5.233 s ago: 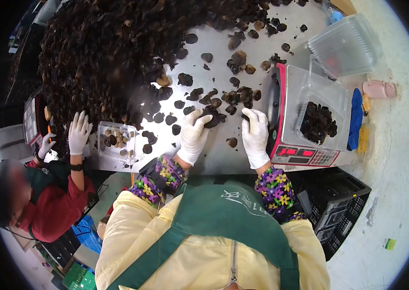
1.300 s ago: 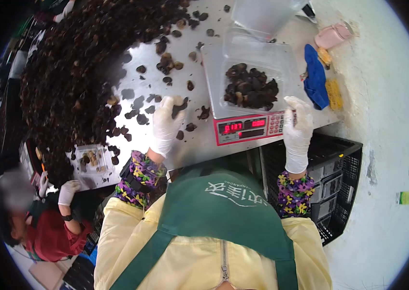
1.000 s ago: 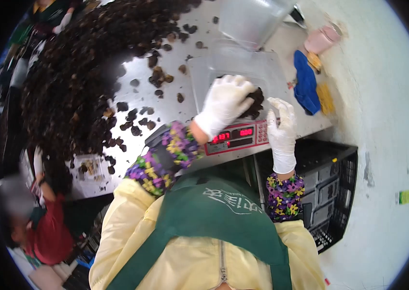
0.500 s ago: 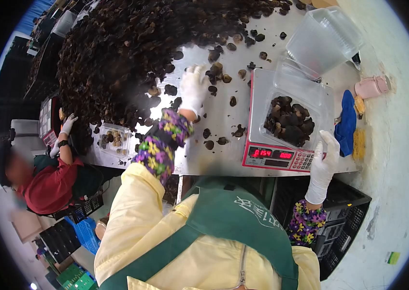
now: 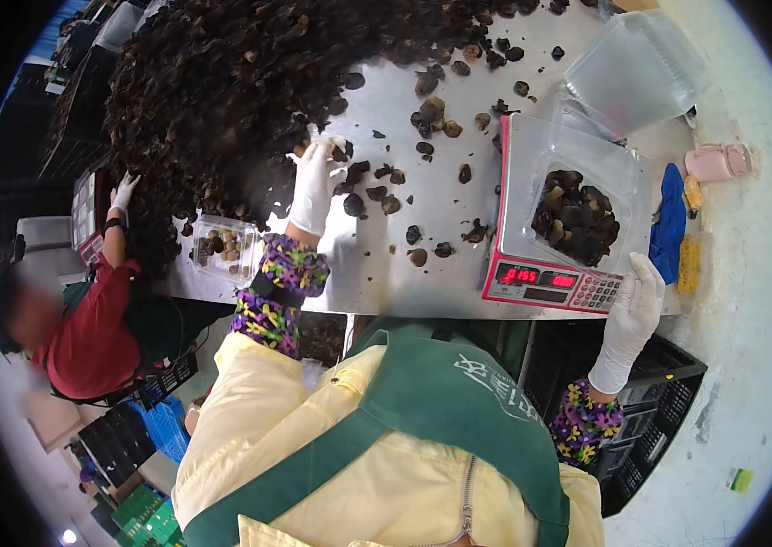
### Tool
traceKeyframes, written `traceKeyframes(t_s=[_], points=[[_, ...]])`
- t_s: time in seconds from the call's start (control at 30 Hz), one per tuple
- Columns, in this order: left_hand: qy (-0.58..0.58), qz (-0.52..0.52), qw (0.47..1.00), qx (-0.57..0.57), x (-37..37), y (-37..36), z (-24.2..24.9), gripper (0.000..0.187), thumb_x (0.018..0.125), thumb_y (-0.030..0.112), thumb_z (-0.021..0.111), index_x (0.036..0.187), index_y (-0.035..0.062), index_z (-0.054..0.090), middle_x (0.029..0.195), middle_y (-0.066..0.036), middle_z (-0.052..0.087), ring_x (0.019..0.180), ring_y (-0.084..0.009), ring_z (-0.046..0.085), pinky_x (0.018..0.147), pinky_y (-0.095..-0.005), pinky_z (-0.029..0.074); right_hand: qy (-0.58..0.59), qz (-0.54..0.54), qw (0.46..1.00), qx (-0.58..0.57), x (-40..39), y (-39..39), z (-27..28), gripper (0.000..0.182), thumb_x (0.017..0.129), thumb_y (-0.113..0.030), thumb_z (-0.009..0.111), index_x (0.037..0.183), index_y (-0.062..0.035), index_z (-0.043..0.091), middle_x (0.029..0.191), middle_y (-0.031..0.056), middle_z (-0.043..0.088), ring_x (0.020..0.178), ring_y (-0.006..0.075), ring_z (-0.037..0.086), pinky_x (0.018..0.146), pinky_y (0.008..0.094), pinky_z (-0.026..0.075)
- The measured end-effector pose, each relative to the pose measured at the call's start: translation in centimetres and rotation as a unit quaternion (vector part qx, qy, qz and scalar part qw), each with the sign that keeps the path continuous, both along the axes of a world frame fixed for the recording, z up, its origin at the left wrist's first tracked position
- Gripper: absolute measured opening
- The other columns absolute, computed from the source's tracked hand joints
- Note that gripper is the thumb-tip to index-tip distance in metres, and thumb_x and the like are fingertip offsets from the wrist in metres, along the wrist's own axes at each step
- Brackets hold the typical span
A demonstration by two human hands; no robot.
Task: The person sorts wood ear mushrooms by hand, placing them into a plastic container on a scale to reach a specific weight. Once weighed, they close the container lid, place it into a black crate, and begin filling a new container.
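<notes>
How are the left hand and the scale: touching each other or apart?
Apart. The head view shows tabletop with loose dark pieces between the left hand and the scale.

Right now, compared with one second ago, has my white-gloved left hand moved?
Yes. Judged against the red-fronted scale, your left hand has moved left, from over its clear plastic container to the dark heap.

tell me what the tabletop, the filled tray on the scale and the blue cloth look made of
Tabletop: likely bare metal, smooth; it is silvery with bright glare.
Tray: probably clear plastic, glossy; its walls are see-through.
Cloth: seemingly fabric, matte; it lies crumpled, fibre unclear.
</notes>
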State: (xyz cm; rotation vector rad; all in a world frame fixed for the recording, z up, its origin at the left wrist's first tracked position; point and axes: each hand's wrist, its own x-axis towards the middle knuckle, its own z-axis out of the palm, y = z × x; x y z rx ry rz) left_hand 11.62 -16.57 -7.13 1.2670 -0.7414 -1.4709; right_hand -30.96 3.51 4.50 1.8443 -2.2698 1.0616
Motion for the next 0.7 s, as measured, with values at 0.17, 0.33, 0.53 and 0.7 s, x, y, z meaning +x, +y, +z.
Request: traceKeyframes(t_s=[0.17,0.33,0.53,0.7], points=[[-0.409,-0.08,0.896,-0.152,-1.0,3.1,-1.0,0.013,0.087,0.011,0.068,0.097,0.0041,0.065,0.083,-0.007,0.065,0.075,-0.0198,0.063,0.071,-0.0329,0.051,0.009,0.024,1.0,0.006,1.1,-0.8,0.4,0.032,0.09,0.009,0.059,0.117,-0.0045,0.067,0.116,0.0126,0.064,0.109,0.0266,0.061,0.092,0.0355,0.05],[-0.506,-0.199,0.799,-0.255,-3.9,6.1,0.2,0.022,0.085,0.006,0.065,0.107,0.0047,0.064,0.104,-0.016,0.059,0.096,-0.0332,0.06,0.083,-0.0397,0.05,-0.006,0.061,0.998,-0.008,3.1,-2.1,1.2,0.032,0.088,0.008,0.061,0.117,-0.0047,0.067,0.117,0.0126,0.064,0.11,0.0274,0.061,0.095,0.0368,0.049],[-0.565,-0.273,0.738,-0.249,-4.9,7.0,-1.7,0.022,0.085,0.006,0.065,0.107,0.0007,0.061,0.1,-0.018,0.056,0.092,-0.0381,0.058,0.082,-0.0419,0.05,0.013,0.081,0.997,-0.002,3.2,-2.6,1.2,0.033,0.086,0.007,0.063,0.116,-0.005,0.067,0.116,0.0123,0.065,0.111,0.0271,0.061,0.095,0.0368,0.048],[-0.143,-0.15,0.978,0.002,-1.5,8.3,-0.2,0.02,0.096,0.014,0.06,0.114,0.0062,0.064,0.096,-0.001,0.067,0.087,-0.0095,0.06,0.07,-0.0234,0.048,0.002,0.077,0.997,-0.006,2.8,-2.2,1.4,0.028,0.089,0.005,0.063,0.115,-0.0043,0.067,0.115,0.0124,0.065,0.109,0.0276,0.062,0.092,0.0363,0.049]])
